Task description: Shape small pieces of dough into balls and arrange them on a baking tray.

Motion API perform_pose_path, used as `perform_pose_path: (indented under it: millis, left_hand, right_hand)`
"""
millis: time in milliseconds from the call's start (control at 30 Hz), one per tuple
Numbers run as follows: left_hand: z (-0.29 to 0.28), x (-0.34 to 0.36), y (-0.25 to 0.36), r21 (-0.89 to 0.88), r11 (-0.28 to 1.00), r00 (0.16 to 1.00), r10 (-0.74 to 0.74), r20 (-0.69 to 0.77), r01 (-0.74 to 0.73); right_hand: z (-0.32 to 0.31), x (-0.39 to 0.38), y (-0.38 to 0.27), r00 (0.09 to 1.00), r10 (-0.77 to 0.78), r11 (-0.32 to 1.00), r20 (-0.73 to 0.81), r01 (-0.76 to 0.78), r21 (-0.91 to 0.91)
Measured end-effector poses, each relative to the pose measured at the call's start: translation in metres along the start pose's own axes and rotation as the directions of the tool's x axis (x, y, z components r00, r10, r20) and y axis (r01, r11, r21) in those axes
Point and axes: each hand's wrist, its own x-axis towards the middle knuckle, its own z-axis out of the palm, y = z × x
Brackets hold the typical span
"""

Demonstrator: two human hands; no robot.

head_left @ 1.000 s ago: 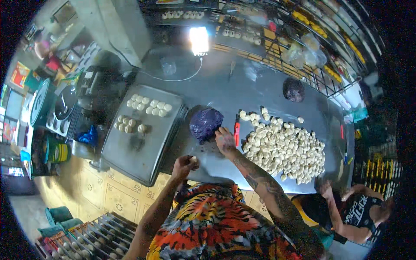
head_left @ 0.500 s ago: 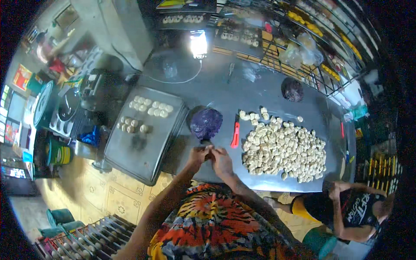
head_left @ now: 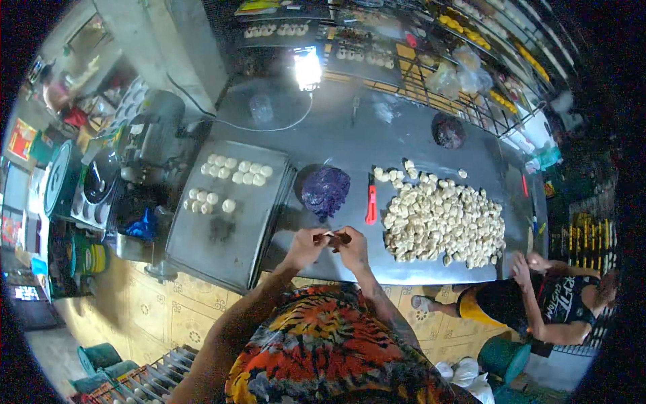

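Note:
My left hand (head_left: 306, 248) and my right hand (head_left: 352, 250) meet at the near edge of the dark table, fingers bent and pinching a small piece of dough (head_left: 328, 233) between them. The fingers mostly hide it. Just beyond them lies a mound of purple paste (head_left: 325, 188). To its right rests a red-handled cutter (head_left: 371, 205), beside a wide heap of pale dough pieces (head_left: 444, 222). On the left, a dark baking tray (head_left: 252, 225) carries rounded dough balls (head_left: 252, 172) in small groups.
A lit lamp (head_left: 307, 69) with a white cable stands at the back. Wire racks (head_left: 464, 87) with trays run along the far right. A dark round lump (head_left: 448, 130) lies on the table's far side. Another person (head_left: 538, 299) stands at the right end.
My hands have drawn slightly apart, with a pale bit now showing between the fingertips. The view has shifted a little. The other person's hands have moved up toward the table.

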Motion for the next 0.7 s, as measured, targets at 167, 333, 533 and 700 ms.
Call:
perform_pose_path:
  millis: [167,333,533,700]
  left_hand:
    - [0.05,0.011,-0.017,-0.573,0.819,0.985,-0.079,-0.156,-0.025]
    - [0.095,0.003,-0.009,-0.78,0.623,0.99,-0.139,-0.03,0.063]
    - [0.095,-0.029,0.03,0.068,0.877,0.802,0.465,-0.375,-0.476]
    - [0.083,-0.049,0.045,0.085,0.996,0.989,-0.014,-0.146,0.026]
  right_hand:
    - [-0.038,-0.005,-0.023,0.949,-0.312,0.895,0.044,0.309,-0.323]
    - [-0.086,-0.007,-0.029,0.944,-0.253,0.889,0.21,0.313,-0.333]
    - [-0.1,-0.013,-0.001,0.877,-0.352,0.874,0.326,0.433,-0.221]
    - [-0.068,-0.022,-0.01,0.799,-0.414,0.742,0.437,0.574,-0.347]
